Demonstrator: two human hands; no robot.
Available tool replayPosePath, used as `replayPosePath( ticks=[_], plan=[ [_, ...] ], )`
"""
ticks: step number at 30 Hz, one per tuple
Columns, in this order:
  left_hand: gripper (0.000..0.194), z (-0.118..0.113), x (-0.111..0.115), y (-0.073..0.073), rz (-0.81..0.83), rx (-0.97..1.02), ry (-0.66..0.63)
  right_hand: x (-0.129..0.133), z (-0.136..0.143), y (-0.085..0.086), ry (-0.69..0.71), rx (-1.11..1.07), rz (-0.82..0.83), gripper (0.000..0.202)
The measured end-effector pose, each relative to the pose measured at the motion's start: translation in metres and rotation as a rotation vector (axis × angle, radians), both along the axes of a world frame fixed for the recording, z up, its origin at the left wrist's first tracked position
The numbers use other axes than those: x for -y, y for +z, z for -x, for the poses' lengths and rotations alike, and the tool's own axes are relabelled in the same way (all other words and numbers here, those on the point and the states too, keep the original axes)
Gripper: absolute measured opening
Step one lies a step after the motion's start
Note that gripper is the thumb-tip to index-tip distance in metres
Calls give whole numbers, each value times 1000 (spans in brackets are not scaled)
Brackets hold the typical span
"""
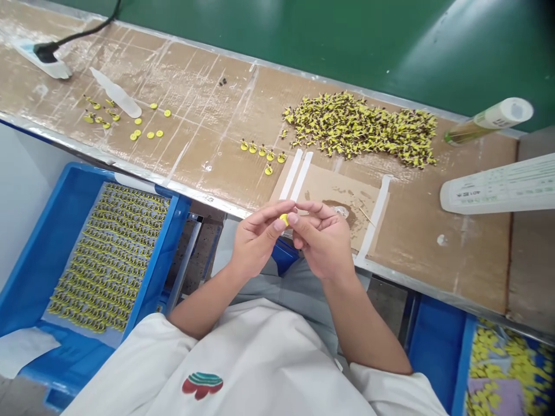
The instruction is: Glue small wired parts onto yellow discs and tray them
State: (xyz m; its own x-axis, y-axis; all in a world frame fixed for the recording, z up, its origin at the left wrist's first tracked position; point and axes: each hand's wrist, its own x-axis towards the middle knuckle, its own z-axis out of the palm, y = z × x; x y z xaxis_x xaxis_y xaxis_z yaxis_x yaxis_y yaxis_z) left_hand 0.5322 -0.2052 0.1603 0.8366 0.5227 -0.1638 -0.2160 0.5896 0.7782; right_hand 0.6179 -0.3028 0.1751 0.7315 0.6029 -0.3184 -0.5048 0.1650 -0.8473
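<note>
Both hands meet over the table's front edge. My left hand (256, 240) pinches a small yellow round base (284, 219) between thumb and fingers. My right hand (324, 238) is closed right beside it, thumb against fingers, its tips touching the left fingertips; what it holds, if anything, is hidden. Just beyond the hands, several small figures on yellow bases (262, 151) stand in a short row. A large heap of small yellow and dark figures (364, 128) lies farther back. Below the heap, a cardboard sheet (342, 185) is held by white tape strips and bears a wet stain.
At left, a blue crate (26, 254) holds rows of finished-looking figures on a sheet (108, 254). Loose yellow discs (150, 135) and a white plastic bottle (116, 93) lie on the table. Two bottles stand right, one a large white bottle (498, 186). Another crate (437, 346) sits lower right.
</note>
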Motion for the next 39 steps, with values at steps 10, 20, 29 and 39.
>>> replayPosePath(
  ticks=[10, 20, 29, 39],
  plan=[
    [27, -2, 1, 2, 89, -25, 20, 18, -3, 18, -173, 529, 237, 32],
    [30, -4, -7, -8, 145, -135, 57, 25, -168, -35, -160, 1170, 1031, 26],
    [24, -7, -15, -14, 145, -144, 84, 26, -193, -47, -2, 1258, 943, 26],
    [28, -14, -14, -18, 167, -171, 52, 56, -199, -30, 156, 1321, 961, 36]
  ],
)
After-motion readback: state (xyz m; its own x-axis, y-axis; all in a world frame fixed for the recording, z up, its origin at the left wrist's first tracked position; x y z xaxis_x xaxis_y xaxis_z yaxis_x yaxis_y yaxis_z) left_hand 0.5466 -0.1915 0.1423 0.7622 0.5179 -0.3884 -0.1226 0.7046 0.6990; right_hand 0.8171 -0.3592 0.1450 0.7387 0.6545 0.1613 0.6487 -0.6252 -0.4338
